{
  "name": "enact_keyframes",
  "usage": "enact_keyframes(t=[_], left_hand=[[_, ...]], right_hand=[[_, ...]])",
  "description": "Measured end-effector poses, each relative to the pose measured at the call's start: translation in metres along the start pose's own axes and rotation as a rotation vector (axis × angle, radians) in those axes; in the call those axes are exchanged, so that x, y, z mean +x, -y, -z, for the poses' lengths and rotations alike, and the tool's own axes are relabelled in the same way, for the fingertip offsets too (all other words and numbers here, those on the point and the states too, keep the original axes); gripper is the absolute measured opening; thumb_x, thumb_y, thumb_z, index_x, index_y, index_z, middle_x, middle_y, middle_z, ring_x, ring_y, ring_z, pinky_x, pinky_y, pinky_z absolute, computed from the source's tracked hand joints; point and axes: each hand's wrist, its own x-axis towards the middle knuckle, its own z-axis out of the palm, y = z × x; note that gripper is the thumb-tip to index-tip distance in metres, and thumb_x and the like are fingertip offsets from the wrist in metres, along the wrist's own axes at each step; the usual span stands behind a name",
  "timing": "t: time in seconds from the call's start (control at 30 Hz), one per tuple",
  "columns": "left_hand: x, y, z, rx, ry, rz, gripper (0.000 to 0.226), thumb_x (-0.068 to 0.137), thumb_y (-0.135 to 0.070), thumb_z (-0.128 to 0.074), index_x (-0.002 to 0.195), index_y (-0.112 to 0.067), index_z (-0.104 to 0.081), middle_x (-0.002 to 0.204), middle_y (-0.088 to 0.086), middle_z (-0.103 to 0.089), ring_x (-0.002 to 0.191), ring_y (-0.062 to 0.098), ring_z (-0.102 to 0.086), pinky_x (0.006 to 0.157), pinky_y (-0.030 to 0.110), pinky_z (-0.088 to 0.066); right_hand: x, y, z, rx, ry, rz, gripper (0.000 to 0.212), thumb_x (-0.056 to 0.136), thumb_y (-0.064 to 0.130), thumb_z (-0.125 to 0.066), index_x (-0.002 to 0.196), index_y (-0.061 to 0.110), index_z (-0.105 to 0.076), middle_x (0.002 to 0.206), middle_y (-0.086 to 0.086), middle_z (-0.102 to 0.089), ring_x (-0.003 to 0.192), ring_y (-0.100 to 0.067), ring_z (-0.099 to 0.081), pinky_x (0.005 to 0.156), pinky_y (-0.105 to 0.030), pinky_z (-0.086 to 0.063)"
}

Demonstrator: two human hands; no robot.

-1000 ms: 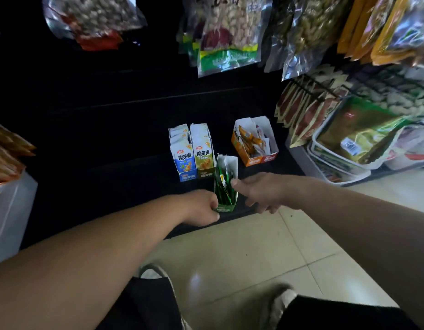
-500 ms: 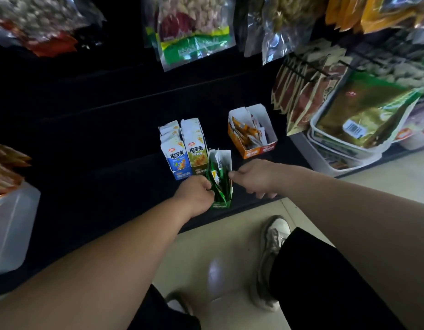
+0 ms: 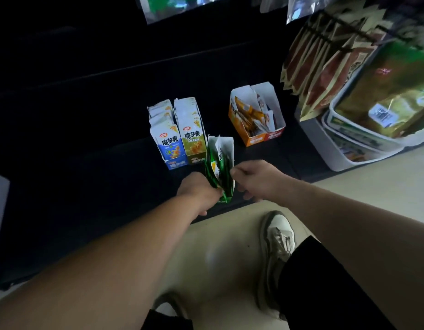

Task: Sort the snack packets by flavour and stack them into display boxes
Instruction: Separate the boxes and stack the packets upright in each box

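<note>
Since half a second ago, both hands have kept to the green box while the view dipped; the hanging bags have nearly left the top edge, and a shoe point(image 3: 277, 239) now shows more fully at 5 o'clock.

Head view: the green box point(image 3: 226, 148) stands at centre on a dark shelf point(image 3: 87, 151), at its front edge, leaning slightly. Green packets point(image 3: 218, 170) inside it lean toward 10 o'clock. The left hand point(image 3: 201, 191), at 7 o'clock of the box, has its fingers curled at the box's near lower corner. The right hand point(image 3: 251, 179), at 4 o'clock of it, pinches the right wall. The light is dim, so how firm either hold is remains unclear.

Just beside the green box at 11 o'clock stand a full blue box point(image 3: 169, 144) and an olive box point(image 3: 193, 136), touching each other. An orange box point(image 3: 256, 136), part filled, sits apart at 1 o'clock. White bins point(image 3: 337, 148) lie at 3 o'clock.

Risks, as a judgement: the box sits so near the shelf lip that a pull toward the person could tip it onto the floor point(image 3: 218, 246). The loose, slanted packets could slide out if it leans further. The thin card wall may buckle under the pinch. Pushed back carelessly, it could knock the blue and olive boxes askew.
</note>
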Motion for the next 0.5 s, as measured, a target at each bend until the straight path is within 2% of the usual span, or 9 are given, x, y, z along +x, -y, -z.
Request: enact_keyframes(t=[0.07,0.13,0.3,0.33,0.4,0.5], left_hand=[[0.006,0.005,0.001,-0.036,0.007,-0.019,0.015,0.093,-0.018,-0.068,0.081,-0.010,-0.067,0.075,0.013,-0.074,0.079,0.030,-0.078,0.068,0.045,-0.066],[0.010,0.008,0.005,-0.018,-0.004,-0.040,0.014,0.094,-0.014,-0.063,0.083,-0.007,-0.070,0.078,0.015,-0.075,0.080,0.030,-0.078,0.065,0.041,-0.064],[0.015,0.003,0.016,0.009,-0.048,-0.132,0.025,0.096,-0.022,-0.063,0.077,-0.006,-0.068,0.072,0.014,-0.075,0.066,0.028,-0.077,0.052,0.029,-0.053],[0.017,0.001,0.017,0.030,-0.062,-0.159,0.027,0.096,-0.026,-0.063,0.077,-0.008,-0.067,0.069,0.013,-0.075,0.062,0.024,-0.076,0.053,0.027,-0.051],[0.022,-0.004,0.019,0.046,-0.123,-0.219,0.027,0.095,-0.030,-0.063,0.075,-0.012,-0.063,0.064,0.008,-0.072,0.055,0.021,-0.074,0.059,0.031,-0.056],[0.033,-0.008,0.023,0.056,-0.254,-0.289,0.027,0.095,-0.031,-0.062,0.072,-0.017,-0.058,0.072,0.004,-0.066,0.072,0.026,-0.070,0.069,0.041,-0.060]], right_hand=[[0.009,-0.004,0.004,-0.040,-0.008,0.032,0.028,0.105,0.040,-0.053,0.103,0.020,-0.072,0.103,-0.016,-0.074,0.084,-0.027,-0.073,0.072,-0.042,-0.061],[0.015,-0.007,0.008,-0.040,-0.026,0.038,0.023,0.104,0.038,-0.055,0.103,0.024,-0.073,0.100,-0.010,-0.075,0.086,-0.025,-0.074,0.077,-0.043,-0.062],[0.023,-0.008,-0.002,-0.126,0.008,0.064,0.014,0.099,0.035,-0.065,0.108,0.028,-0.072,0.103,0.002,-0.073,0.087,-0.017,-0.072,0.075,-0.034,-0.062],[0.023,-0.007,-0.005,-0.162,0.015,0.064,0.018,0.097,0.036,-0.067,0.113,0.029,-0.071,0.105,0.003,-0.071,0.088,-0.014,-0.071,0.074,-0.031,-0.061],[0.026,-0.008,-0.011,-0.192,0.011,0.054,0.029,0.092,0.037,-0.074,0.118,0.029,-0.066,0.105,0.004,-0.069,0.087,-0.013,-0.069,0.073,-0.030,-0.061],[0.034,-0.005,-0.012,-0.130,-0.043,0.046,0.043,0.081,0.043,-0.086,0.112,0.025,-0.060,0.102,0.003,-0.066,0.087,-0.012,-0.066,0.065,-0.027,-0.053]])
